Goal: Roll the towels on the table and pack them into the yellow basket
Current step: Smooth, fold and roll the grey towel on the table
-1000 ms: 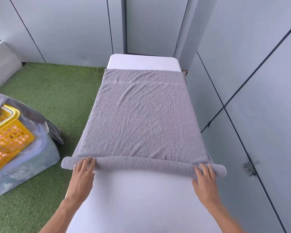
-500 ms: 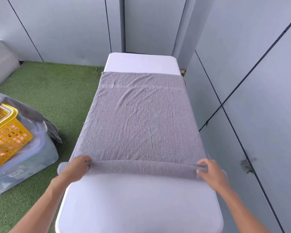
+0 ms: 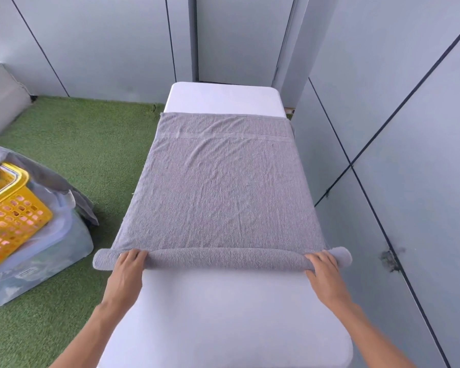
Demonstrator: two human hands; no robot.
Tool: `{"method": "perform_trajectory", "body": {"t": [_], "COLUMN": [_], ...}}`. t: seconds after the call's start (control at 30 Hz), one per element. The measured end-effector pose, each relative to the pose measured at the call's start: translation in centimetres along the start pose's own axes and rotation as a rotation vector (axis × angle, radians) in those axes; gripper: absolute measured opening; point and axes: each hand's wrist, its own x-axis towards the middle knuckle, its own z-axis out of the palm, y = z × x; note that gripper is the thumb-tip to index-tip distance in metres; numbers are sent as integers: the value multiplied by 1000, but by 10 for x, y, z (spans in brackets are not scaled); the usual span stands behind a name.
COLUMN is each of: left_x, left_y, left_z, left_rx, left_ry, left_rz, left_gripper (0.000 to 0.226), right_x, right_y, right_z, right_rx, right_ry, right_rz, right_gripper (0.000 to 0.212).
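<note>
A grey towel lies flat along the white table. Its near end is wound into a thick roll that spans the table's width. My left hand rests on the roll near its left end, fingers spread over the top. My right hand lies on the roll near its right end in the same way. The yellow basket sits to the left, on a clear plastic bin on the floor. Another grey towel is draped over the bin behind the basket.
Green artificial grass covers the floor left of the table. Grey panel walls stand close along the table's right side and at its far end. Bare table top shows beyond the towel's far edge.
The roll has grown thicker and moved a little farther up the towel. Both hands curled over it half a second ago and now lie flat on it again.
</note>
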Motion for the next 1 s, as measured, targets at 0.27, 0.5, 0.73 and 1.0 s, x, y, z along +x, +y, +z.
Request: {"method": "perform_trajectory", "body": {"t": [0.27,0.5,0.73,1.0], "left_x": [35,-11,-23,21], "left_y": [-3,20,10,10], "left_z": [-38,-7,27,-18], "left_rx": [-40,1,20,-14], "left_ry": [-547,173,41,-290], "left_rz": [-65,-115,47,-4], "left_gripper": [51,60,80,49], "right_x": [7,-14,-31,-6], "right_y": [-12,-5,-4,6], "right_z": [-52,0,29,-5], "right_rx": [-59,48,-169,-128], "right_ry": [-439,218,85,-153], "right_rz": [157,151,56,37], "right_gripper": [30,20,65,35]}}
